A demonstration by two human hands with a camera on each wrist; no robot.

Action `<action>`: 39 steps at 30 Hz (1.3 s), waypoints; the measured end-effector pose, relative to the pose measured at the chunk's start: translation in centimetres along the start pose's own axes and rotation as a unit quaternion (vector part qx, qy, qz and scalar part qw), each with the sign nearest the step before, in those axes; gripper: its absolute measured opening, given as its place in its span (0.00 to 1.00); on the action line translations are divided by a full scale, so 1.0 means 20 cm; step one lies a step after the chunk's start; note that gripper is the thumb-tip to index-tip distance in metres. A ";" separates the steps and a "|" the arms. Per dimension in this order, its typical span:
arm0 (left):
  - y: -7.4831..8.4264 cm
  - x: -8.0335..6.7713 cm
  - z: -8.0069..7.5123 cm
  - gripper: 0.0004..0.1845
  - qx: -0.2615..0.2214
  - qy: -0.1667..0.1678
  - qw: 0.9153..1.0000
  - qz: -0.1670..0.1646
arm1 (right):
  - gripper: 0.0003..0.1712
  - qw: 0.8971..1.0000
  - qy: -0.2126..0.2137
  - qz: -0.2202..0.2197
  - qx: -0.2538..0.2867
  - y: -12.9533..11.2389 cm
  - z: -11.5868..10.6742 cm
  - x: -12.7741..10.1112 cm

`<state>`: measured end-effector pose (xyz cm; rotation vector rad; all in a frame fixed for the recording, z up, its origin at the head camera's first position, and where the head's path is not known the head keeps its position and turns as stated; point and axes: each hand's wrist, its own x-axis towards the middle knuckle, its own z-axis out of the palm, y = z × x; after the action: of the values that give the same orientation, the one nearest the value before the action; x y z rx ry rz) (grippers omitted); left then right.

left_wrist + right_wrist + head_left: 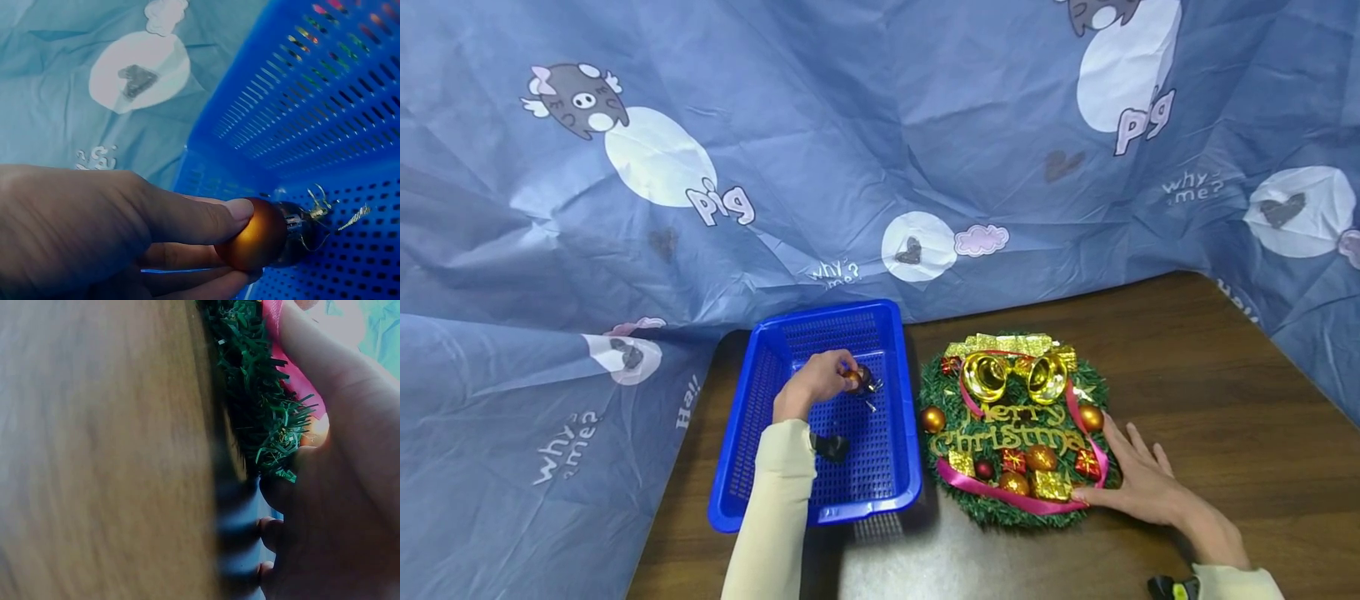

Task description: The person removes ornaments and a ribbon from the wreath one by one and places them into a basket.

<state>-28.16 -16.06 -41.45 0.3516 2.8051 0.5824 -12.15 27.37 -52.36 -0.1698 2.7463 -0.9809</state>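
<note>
My left hand [831, 375] reaches into a blue slotted basket [820, 507] and pinches a small orange ball ornament [852, 378] between thumb [206, 219] and fingers. In the left wrist view the orange ball [256, 236] lies against a darker ball with a silver cap and wire hook [315, 212] on the basket floor. A green Christmas wreath [1011, 433] with gold bells, a pink ribbon and small gift boxes lies flat on the table beside the basket. My right hand [1138, 479] rests at the wreath's lower right edge, fingers spread, thumb on the ribbon and needles [269, 425].
The brown wooden table [1225, 400] extends right of the wreath. A blue cloth printed with pigs [700, 167] hangs behind and drapes down the left and far right sides. A small dark object [833, 447] sits by my left wrist in the basket.
</note>
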 end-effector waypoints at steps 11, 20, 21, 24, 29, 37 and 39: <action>-0.02 0.02 0.04 0.13 0.040 -0.043 0.997 -0.042 | 0.69 1.000 0.004 -0.002 0.001 0.01 0.00 0.00; -0.04 0.03 0.05 0.12 0.052 -0.075 0.992 -0.086 | 0.69 1.000 0.003 0.001 0.000 0.01 0.00 0.00; -0.04 0.03 0.06 0.12 0.055 -0.077 0.992 -0.088 | 0.69 1.000 0.002 0.002 0.000 0.01 0.00 0.00; -0.05 0.03 0.06 0.12 0.066 -0.082 0.990 -0.095 | 0.69 1.000 0.000 0.002 0.000 0.00 0.00 0.00; -0.05 0.04 0.06 0.10 0.079 -0.082 0.989 -0.092 | 0.69 1.000 0.001 0.002 0.003 0.00 0.00 0.00; -0.07 0.05 0.06 0.04 0.086 -0.094 0.989 -0.074 | 0.70 1.000 0.000 0.005 0.000 0.00 0.00 0.00; -0.08 0.05 0.06 0.07 0.088 -0.096 0.989 -0.073 | 0.70 1.000 0.000 0.006 -0.001 0.00 0.00 0.00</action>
<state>-29.11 -16.73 -43.29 0.2204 2.6710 0.2554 -12.16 27.43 -52.39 -0.1523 2.7452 -0.9748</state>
